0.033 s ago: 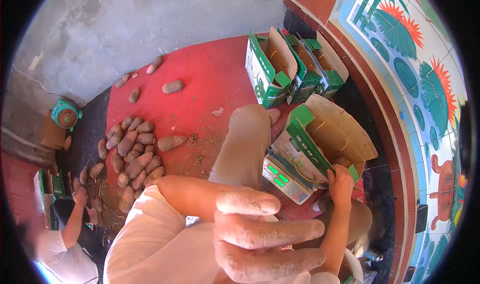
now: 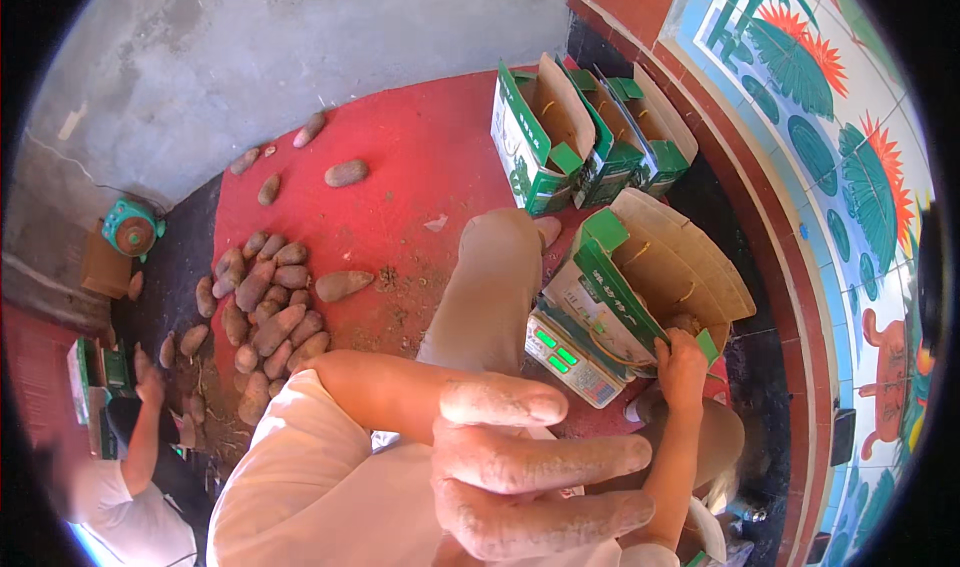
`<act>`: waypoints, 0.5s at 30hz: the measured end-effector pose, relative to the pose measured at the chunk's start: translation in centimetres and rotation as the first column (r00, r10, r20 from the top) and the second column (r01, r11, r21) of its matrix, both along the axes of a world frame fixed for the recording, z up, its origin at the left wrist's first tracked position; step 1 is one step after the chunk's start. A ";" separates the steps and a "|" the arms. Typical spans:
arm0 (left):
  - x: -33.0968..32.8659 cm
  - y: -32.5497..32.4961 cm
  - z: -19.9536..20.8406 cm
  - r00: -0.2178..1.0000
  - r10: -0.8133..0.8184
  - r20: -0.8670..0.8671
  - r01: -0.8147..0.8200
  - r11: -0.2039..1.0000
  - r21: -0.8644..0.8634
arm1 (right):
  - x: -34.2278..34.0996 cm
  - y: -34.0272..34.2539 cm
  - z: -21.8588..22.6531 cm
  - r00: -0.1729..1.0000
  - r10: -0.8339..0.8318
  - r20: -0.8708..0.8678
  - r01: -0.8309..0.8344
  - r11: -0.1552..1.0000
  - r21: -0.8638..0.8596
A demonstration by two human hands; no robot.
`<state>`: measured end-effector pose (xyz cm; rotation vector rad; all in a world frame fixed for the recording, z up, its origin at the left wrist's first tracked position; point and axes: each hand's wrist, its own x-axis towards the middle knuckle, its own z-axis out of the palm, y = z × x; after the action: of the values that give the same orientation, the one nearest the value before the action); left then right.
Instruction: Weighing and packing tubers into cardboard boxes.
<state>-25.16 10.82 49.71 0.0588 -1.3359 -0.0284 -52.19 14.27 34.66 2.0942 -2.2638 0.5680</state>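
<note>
Green carton, right hand at its rim — left hand, shifted slightly rightward

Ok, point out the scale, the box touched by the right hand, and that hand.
Scale [image 2: 588,371], head view: on its front panel.
Box [image 2: 700,257], head view: on its brown inner wall.
Right hand [image 2: 682,367], head view: on the back of the hand.

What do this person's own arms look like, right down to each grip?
The left sleeve is short, loose and pale. Both forearms are bare. The left grip is a gloveless hand with long, rounded fingers, smudged with dust. The right grip has no glove either.
</note>
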 end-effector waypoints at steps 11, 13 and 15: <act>-0.2 -0.2 -0.1 1.000 0.001 0.029 -0.001 1.000 -0.001 | 0.0 -0.4 -0.1 1.000 -0.003 0.005 0.002 0.999 0.032; -0.4 0.3 0.4 1.000 -0.004 0.027 0.005 1.000 -0.006 | -0.2 -0.2 -0.2 1.000 -0.015 -0.016 0.015 0.999 0.040; -0.4 0.2 0.4 0.999 -0.014 0.035 0.015 1.000 -0.016 | -0.3 -0.1 -0.3 0.999 -0.021 -0.025 0.022 0.999 0.038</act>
<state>-25.55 11.01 50.12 0.0359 -1.3717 -0.0288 -52.50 14.17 34.33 2.0791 -2.2994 0.4997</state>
